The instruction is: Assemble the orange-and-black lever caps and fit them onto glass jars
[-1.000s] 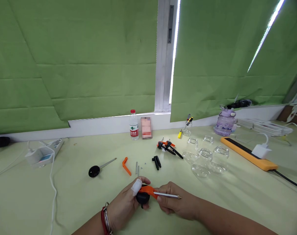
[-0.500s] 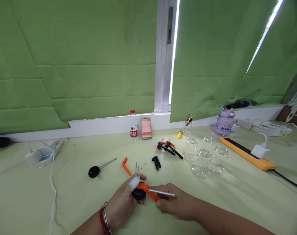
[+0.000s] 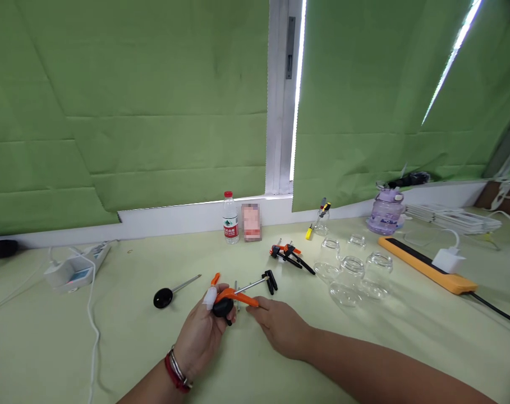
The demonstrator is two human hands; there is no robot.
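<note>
My left hand (image 3: 198, 339), with a white wrap on the thumb, is closed around a rounded black part (image 3: 223, 307). An orange bent arm (image 3: 244, 298) is joined to it, and a metal rod (image 3: 252, 285) sticks out up and to the right. At the far end of the orange arm, the fingers of my right hand (image 3: 285, 328) are closed on its tip. Behind my hands lie a second orange arm (image 3: 215, 278), partly hidden, thin metal rods (image 3: 237, 289) and two short black handles (image 3: 271, 281). A black disc with a rod (image 3: 163, 298) rests to the left.
Orange-and-black crank assemblies (image 3: 290, 255) lie farther back. Several clear glass jars (image 3: 347, 280) stand to the right, one holding screwdrivers (image 3: 322, 216). A water bottle (image 3: 230, 219), a purple bottle (image 3: 386, 210), an orange power strip (image 3: 423, 264) and a white power strip (image 3: 80, 266) border the work area.
Both hands have moved up and left with the orange arm and black part. The metal rod now points up to the right, and my right hand has turned with its back upward.
</note>
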